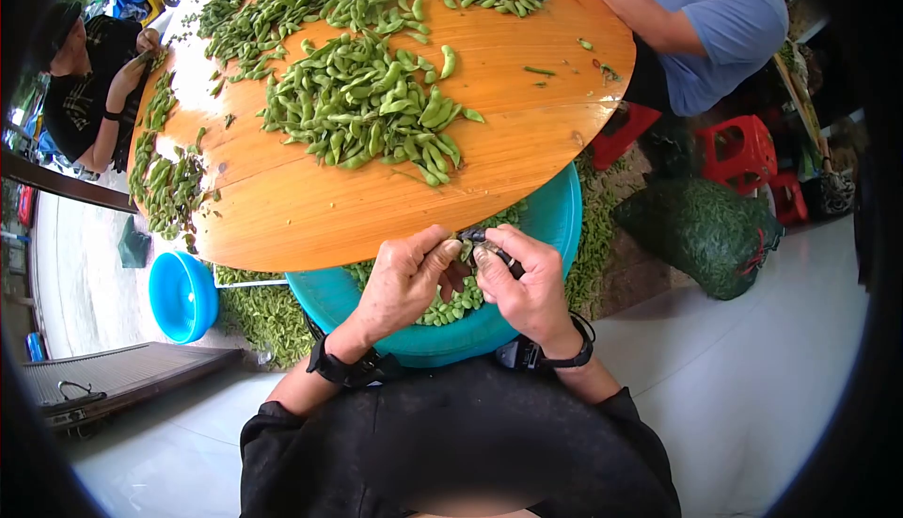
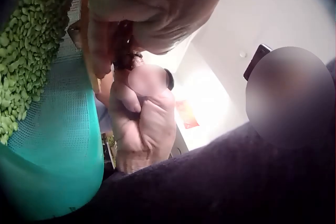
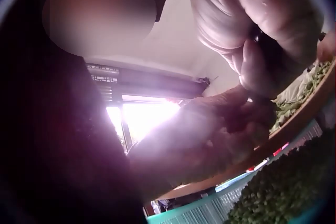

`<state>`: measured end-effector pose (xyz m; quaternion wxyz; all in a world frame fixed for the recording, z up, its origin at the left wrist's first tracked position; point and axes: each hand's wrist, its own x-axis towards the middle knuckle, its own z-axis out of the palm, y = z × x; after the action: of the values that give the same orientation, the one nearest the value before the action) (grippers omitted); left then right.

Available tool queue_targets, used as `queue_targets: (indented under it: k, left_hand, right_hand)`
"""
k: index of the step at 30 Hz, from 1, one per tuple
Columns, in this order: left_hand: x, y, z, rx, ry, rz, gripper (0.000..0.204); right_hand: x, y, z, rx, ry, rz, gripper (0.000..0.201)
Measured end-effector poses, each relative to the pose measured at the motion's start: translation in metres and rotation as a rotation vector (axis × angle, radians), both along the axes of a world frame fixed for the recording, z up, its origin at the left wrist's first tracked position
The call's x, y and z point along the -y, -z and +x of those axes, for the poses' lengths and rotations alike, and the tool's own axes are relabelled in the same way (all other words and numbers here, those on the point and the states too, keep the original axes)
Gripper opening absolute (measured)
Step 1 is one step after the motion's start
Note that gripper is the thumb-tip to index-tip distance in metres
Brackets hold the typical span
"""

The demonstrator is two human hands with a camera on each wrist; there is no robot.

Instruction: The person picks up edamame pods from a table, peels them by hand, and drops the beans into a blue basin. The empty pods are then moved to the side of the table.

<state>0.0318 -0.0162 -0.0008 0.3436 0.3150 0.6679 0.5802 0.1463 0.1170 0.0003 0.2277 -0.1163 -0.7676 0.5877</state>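
In the head view my left hand and right hand meet over a teal basin. A green soybean pod is pinched at the left fingertips, beside the right thumb. My right hand grips a small black tool, mostly hidden by the fingers; its exact kind I cannot tell. Shelled green beans lie in the basin beneath, and the left wrist view shows more beans along the basin's mesh side.
A round wooden table bears heaped pods. Two people sit at its far sides. A blue basin, red stools and a full green net sack stand on the floor, where pods also lie.
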Motion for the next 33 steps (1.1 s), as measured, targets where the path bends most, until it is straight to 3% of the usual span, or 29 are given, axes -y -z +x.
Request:
queue_targets:
  k: [1, 2, 4, 7, 10, 12, 13, 15, 16, 18, 19, 20, 22, 23, 27, 33]
  left_hand:
    - [0.001, 0.003, -0.004, 0.164, 0.049, 0.018, 0.025]
    - [0.001, 0.005, -0.007, 0.165, 0.052, 0.017, 0.025]
    - [0.002, 0.009, -0.010, 0.336, 0.125, 0.051, 0.028]
    - [0.000, 0.000, -0.010, 0.393, 0.142, 0.044, 0.030]
    - [-0.002, 0.001, -0.009, 0.411, 0.132, 0.060, 0.030]
    - [-0.005, 0.000, -0.006, 0.384, 0.129, 0.062, 0.029]
    - [-0.005, -0.001, -0.004, 0.357, 0.125, 0.064, 0.028]
    - [-0.007, -0.001, -0.003, 0.333, 0.108, 0.046, 0.026]
    - [-0.008, -0.001, -0.003, 0.306, 0.094, 0.030, 0.024]
    - [-0.006, 0.006, -0.002, 0.374, 0.078, 0.068, 0.022]
    - [-0.005, 0.009, -0.001, 0.442, 0.063, 0.109, 0.020]
    - [-0.004, 0.011, -0.001, 0.441, 0.065, 0.107, 0.020]
    - [-0.003, 0.013, 0.000, 0.549, 0.052, 0.129, 0.018]
    - [-0.004, 0.013, 0.000, 0.547, 0.053, 0.128, 0.018]
    - [-0.006, 0.011, 0.001, 0.723, 0.035, 0.203, 0.015]
    - [-0.007, 0.014, 0.003, 0.753, -0.015, 0.309, 0.012]
  right_hand:
    - [-0.002, -0.006, 0.001, 0.067, -0.043, -0.293, 0.017]
    - [-0.004, -0.009, 0.002, 0.133, -0.086, -0.586, 0.018]
    - [-0.007, -0.009, 0.003, 0.141, -0.098, -0.661, 0.020]
    - [-0.007, -0.004, 0.003, 0.149, -0.062, -0.629, 0.020]
    - [-0.005, 0.004, 0.001, 0.088, -0.023, -0.477, 0.018]
    - [-0.005, 0.008, 0.000, 0.048, 0.067, -0.080, 0.017]
    - [-0.003, 0.006, -0.001, 0.051, 0.065, -0.083, 0.017]
    - [0.000, 0.000, -0.002, -0.057, 0.134, 0.336, 0.015]
    - [0.000, 0.001, -0.002, -0.057, 0.133, 0.335, 0.015]
    - [0.000, 0.005, 0.001, -0.020, 0.083, 0.135, 0.015]
    - [0.000, 0.009, 0.004, -0.010, 0.025, -0.161, 0.015]
    - [-0.004, 0.012, 0.007, -0.011, 0.027, -0.162, 0.015]
    - [-0.013, 0.016, 0.012, 0.033, -0.140, -0.875, 0.017]
    - [-0.016, 0.017, 0.012, -0.017, -0.193, -0.987, 0.019]
    - [-0.027, 0.020, 0.012, -0.049, -0.248, -1.247, 0.019]
    - [-0.029, 0.021, 0.015, -0.058, -0.143, -1.197, 0.018]
